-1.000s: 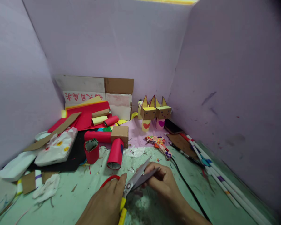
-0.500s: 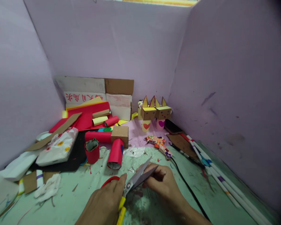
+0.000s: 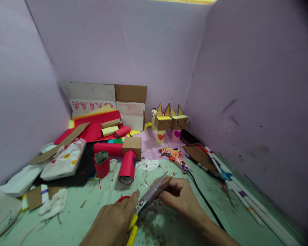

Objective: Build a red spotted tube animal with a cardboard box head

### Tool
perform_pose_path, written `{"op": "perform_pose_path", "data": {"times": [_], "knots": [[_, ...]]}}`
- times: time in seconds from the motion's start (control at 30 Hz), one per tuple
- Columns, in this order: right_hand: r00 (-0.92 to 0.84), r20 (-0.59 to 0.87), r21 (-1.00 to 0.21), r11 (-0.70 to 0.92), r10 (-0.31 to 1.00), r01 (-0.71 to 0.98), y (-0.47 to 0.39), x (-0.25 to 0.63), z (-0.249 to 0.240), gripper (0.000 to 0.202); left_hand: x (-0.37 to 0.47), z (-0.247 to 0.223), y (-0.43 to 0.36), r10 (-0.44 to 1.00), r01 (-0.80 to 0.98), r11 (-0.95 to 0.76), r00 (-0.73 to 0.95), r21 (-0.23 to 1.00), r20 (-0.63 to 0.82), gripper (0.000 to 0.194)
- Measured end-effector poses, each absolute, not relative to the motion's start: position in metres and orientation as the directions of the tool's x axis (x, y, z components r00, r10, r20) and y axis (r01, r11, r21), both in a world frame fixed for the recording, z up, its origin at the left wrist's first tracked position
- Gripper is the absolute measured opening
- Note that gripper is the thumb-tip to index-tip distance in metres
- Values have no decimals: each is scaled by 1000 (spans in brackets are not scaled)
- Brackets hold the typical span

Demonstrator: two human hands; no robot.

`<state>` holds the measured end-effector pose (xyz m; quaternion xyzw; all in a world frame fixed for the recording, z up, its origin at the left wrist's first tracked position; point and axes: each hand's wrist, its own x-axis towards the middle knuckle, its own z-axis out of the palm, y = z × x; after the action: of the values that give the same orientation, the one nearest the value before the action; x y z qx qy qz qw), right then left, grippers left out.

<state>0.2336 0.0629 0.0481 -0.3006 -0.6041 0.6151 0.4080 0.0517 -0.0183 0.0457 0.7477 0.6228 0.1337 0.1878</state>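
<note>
My left hand (image 3: 111,222) is closed around a pair of scissors (image 3: 146,201), with yellow grip parts below it and grey blades pointing away and to the right. The blades stand slightly apart. A curved red edge (image 3: 123,198) shows behind the left fingers; I cannot tell whether it belongs to the scissors. My right hand (image 3: 179,198) has its fingers curled and pinched together beside the blades. What it holds, if anything, is hidden. Beyond the hands lies a red paper-covered tube (image 3: 127,167) touching a small cardboard box (image 3: 132,147). An upright red tube (image 3: 101,165) stands to the left.
A patterned glue gun (image 3: 174,157) lies ahead, its black cord (image 3: 204,198) running past my right arm. Two cardboard animal figures (image 3: 163,123) stand at the back. White striped sticks (image 3: 242,194) line the right wall. A white packet (image 3: 64,160) and paper scraps are at left.
The scissor blades have come a little closer together. The right hand stays beside them with its fingers curled, and the view has shifted slightly.
</note>
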Motion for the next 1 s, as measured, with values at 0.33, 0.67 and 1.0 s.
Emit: {"op": "perform_pose_path", "data": {"times": [0.33,0.67,1.0], "knots": [[-529,-23,-976,-134,848,-172,62,231,44,26,60,68,-16,992,743,-111,125,660,27,29],[-572,-107,-977,-194,814,-94,59,230,42,38,61,68,-11,992,625,9,91,780,-84,30],[-544,-117,-976,-199,831,-94,60,229,43,23,60,65,-11,988,654,-16,126,757,-87,32]]}}
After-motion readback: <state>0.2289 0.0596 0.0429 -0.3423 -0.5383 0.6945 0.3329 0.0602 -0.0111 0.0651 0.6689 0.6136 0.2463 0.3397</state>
